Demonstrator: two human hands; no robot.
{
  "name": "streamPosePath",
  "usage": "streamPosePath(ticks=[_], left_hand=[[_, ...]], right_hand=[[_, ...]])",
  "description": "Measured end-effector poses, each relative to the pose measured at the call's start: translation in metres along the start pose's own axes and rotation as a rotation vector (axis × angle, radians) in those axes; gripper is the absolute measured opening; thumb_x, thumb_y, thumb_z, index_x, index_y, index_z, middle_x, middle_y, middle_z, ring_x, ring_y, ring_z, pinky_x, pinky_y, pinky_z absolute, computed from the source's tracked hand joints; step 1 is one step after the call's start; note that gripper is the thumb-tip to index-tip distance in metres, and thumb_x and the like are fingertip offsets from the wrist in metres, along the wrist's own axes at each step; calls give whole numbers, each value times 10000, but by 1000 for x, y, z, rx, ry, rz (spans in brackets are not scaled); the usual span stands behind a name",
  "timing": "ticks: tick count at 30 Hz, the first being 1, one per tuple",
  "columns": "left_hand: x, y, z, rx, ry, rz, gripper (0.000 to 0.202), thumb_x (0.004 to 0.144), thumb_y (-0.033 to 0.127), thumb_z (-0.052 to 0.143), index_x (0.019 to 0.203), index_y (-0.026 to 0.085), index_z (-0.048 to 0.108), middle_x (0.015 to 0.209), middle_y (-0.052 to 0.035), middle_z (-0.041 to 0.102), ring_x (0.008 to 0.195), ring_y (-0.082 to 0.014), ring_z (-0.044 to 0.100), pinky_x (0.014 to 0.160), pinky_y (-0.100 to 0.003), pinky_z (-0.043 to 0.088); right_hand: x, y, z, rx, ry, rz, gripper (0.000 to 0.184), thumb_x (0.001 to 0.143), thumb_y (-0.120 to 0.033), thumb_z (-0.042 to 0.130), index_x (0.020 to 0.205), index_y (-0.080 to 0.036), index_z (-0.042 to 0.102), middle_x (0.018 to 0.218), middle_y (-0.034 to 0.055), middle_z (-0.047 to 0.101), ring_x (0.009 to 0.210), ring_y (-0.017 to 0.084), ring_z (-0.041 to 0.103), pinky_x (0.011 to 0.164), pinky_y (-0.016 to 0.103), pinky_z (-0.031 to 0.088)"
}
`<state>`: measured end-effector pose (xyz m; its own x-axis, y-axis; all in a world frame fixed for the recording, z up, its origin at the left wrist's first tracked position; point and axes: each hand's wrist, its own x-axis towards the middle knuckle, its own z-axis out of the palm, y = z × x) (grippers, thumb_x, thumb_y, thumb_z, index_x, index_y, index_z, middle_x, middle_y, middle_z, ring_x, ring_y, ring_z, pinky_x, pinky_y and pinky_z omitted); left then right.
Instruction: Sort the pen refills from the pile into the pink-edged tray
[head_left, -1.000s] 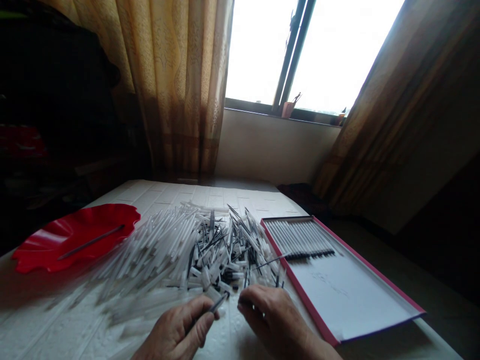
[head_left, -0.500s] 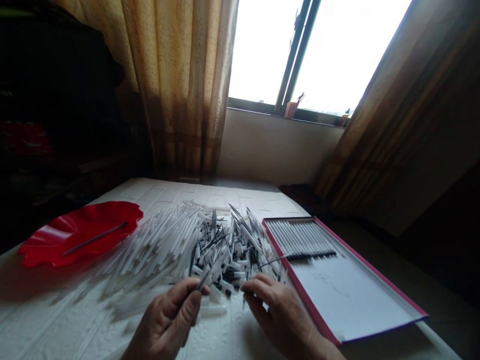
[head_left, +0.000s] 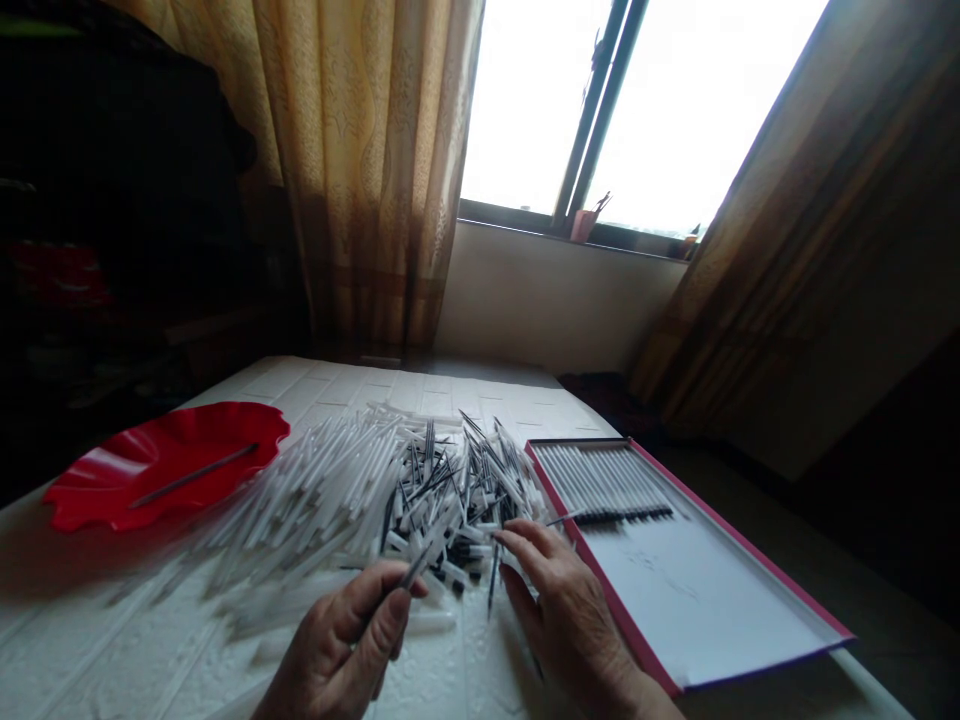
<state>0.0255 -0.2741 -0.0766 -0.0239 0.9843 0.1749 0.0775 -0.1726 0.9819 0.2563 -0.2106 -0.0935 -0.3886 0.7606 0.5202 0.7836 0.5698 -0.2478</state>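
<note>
A big heap of white pen barrels, caps and thin dark refills point(head_left: 390, 500) lies on the white table. My left hand point(head_left: 352, 640) is at the near edge of the heap, closed in a pinch on one thin dark refill point(head_left: 412, 572) that points up and right. My right hand point(head_left: 562, 620) reaches into the heap's right side with fingers stretched over the pieces, and a dark refill point(head_left: 493, 590) hangs just below its fingertips. Whether it grips that refill is unclear.
A red wavy-edged plate point(head_left: 97, 490) with one dark stick sits at the left. A flat red-rimmed box point(head_left: 600, 590) at the right holds a row of assembled pens point(head_left: 600, 480). Curtains and a bright window stand behind the white table point(head_left: 112, 650).
My right hand has slid forward and to the right, into the heap near the box. My left hand has lifted its refill slightly and stays pinched on it.
</note>
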Motion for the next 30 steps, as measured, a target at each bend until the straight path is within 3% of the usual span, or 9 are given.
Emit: streamPosePath(ticks=[6, 15, 21, 25, 30], left_hand=[[1, 4, 2, 88, -9, 66, 487, 861, 694, 575, 883, 243, 756, 488, 54, 453, 414, -118, 415, 395, -201, 346], [1, 4, 4, 136, -60, 94, 475, 875, 684, 563, 839, 248, 747, 523, 51, 448, 428, -110, 419, 385, -187, 326], [0, -1, 4, 165, -69, 111, 449, 912, 640, 541, 836, 242, 733, 522, 57, 432, 420, -106, 408, 387, -191, 316], [3, -2, 1, 188, -142, 158, 419, 953, 584, 508, 829, 231, 697, 555, 52, 478, 447, -107, 436, 409, -179, 346], [9, -9, -3, 321, -314, 241, 273, 1001, 362, 478, 860, 219, 662, 656, 37, 588, 572, -115, 563, 538, -155, 434]], right_hand=[[1, -1, 13, -92, -46, -30, 343, 865, -133, 547, 1174, -156, 693, 1192, 164, 688, 1111, 330, 626, 917, 491, 539], [2, -3, 12, -75, -104, 10, 160, 847, -92, 629, 937, -193, 714, 1184, 107, 705, 1108, 316, 624, 925, 455, 520], [2, -2, 13, -56, -107, -3, 142, 836, -66, 628, 903, -185, 667, 1178, 100, 703, 1104, 312, 622, 925, 446, 504], [2, -1, 9, -39, -71, -48, 138, 844, -71, 615, 917, -186, 635, 1098, 100, 718, 1013, 292, 650, 873, 423, 506], [-3, -2, 5, 11, -60, 9, 97, 859, -84, 592, 859, -181, 608, 800, 56, 697, 745, 242, 654, 688, 353, 493]])
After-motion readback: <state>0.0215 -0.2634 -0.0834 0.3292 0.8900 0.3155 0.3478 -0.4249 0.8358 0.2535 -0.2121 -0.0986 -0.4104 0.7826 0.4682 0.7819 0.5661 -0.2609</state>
